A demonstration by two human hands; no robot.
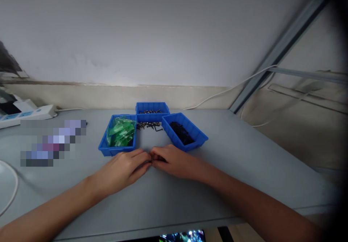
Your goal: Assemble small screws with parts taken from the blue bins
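Note:
My left hand [130, 166] and my right hand [171, 159] meet fingertip to fingertip above the grey table, both closed in a pinch. Between them sits something small and dark, mostly hidden by the fingers, too small to name. Just beyond my left hand is a blue bin [115, 150] with green pieces in clear plastic bags [121, 131]. Past my right hand, another blue bin [199, 136] holds a heap of small black parts [181, 132]. Small metal parts [148, 125], some L-shaped, lie loose between the bins.
A third blue bin [152, 117] with small metal parts stands at the back near the wall. A white power strip [32, 115] lies far left, with a blurred-out object [54, 142] nearer. A white cable [217, 94] runs to the metal frame [255, 75] at right. A lit screen [187, 236] shows below the table edge.

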